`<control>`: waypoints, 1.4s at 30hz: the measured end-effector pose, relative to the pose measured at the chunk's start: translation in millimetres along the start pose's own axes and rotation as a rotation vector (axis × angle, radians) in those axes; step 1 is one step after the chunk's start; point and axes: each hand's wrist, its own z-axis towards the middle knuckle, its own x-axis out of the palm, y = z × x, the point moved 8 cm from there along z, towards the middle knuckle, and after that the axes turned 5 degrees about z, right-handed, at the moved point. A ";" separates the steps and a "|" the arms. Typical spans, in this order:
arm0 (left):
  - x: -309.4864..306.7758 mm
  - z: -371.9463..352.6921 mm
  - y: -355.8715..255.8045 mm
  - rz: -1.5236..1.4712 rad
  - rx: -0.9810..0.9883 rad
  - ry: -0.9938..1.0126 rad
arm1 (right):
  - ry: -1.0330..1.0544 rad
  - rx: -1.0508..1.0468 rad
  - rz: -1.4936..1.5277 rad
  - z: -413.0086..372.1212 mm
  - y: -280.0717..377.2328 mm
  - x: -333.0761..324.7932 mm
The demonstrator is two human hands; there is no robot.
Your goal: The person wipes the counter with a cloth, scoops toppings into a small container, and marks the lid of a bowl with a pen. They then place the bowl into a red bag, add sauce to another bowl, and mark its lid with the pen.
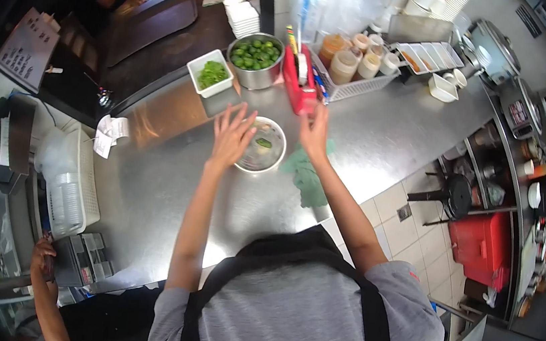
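Note:
My left hand is open, its fingers spread over the left rim of a round bowl. The bowl has a white rim, and a green piece shows in its middle under what looks like a clear cover. My right hand is raised at the front end of a red tape dispenser. Its fingertips are blurred, so I cannot see whether they pinch any tape. Beneath my right wrist lies a crumpled green cloth on the steel counter.
Behind the bowl stand a metal pot of green limes and a white tub of lettuce. A basket of sauce bottles is at the back right. Paper slips lie at left. Another person's hand shows at lower left.

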 end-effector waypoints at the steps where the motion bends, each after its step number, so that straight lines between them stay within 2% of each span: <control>1: -8.7 4.6 -7.1 -0.011 -0.010 -0.058 | -0.094 -0.148 -0.122 8.6 2.9 -14.8; 3: -28.0 19.2 -16.1 -0.016 -0.037 -0.189 | -0.274 -0.460 -0.354 34.5 4.0 -30.2; 6: -12.0 44.8 -24.5 -0.752 -0.331 -0.041 | -0.144 -0.188 -0.213 82.1 -28.0 -18.2; 9: 62.1 71.9 -38.4 -1.290 -0.573 0.157 | -0.085 -0.043 -0.339 112.1 -33.7 -7.8; 12: 96.6 92.3 -61.6 -1.632 -0.804 0.316 | -0.090 0.139 -0.035 130.1 -60.3 -10.4; 13: 100.0 93.6 -66.1 -1.673 -0.842 0.352 | -0.071 0.053 -0.018 128.6 -67.3 -8.6; 15: 106.4 98.8 -74.0 -1.761 -0.918 0.419 | 0.010 0.124 0.324 83.2 -25.6 -18.3; 17: 118.5 103.7 -75.0 -1.846 -0.890 0.431 | 0.119 0.087 0.502 26.7 23.0 -42.0; 18: 124.0 105.7 -75.1 -1.890 -0.877 0.436 | 0.166 0.088 0.468 -1.5 36.3 -56.0; 21: 117.6 106.1 -72.3 -1.761 -0.952 0.324 | 0.310 0.067 0.383 -72.8 57.1 -90.5; 25: 121.7 109.3 -67.8 -1.637 -0.900 0.148 | 0.372 0.251 0.366 -99.2 26.5 -96.2; 31: 150.2 100.4 -64.0 -1.302 -0.928 0.216 | 0.405 0.286 0.291 -98.7 2.7 -104.3; 34: 103.6 94.8 -58.7 -1.704 -0.880 0.063 | 0.413 0.278 0.234 -97.4 -9.4 -115.7; 36: 43.8 85.2 -41.5 -1.830 -0.929 -0.045 | 0.455 0.310 0.210 -89.2 -0.1 -113.4; 38: 2.5 65.1 -9.6 -1.812 -0.824 -0.305 | 0.564 0.261 0.152 -73.9 20.7 -96.0; 40: -24.7 30.9 18.2 -1.632 -0.927 -0.554 | 0.674 0.219 0.135 -59.2 34.4 -66.6; 42: -19.8 -8.0 49.2 -1.371 -0.923 -0.698 | 0.742 0.273 0.184 -50.6 14.7 -36.0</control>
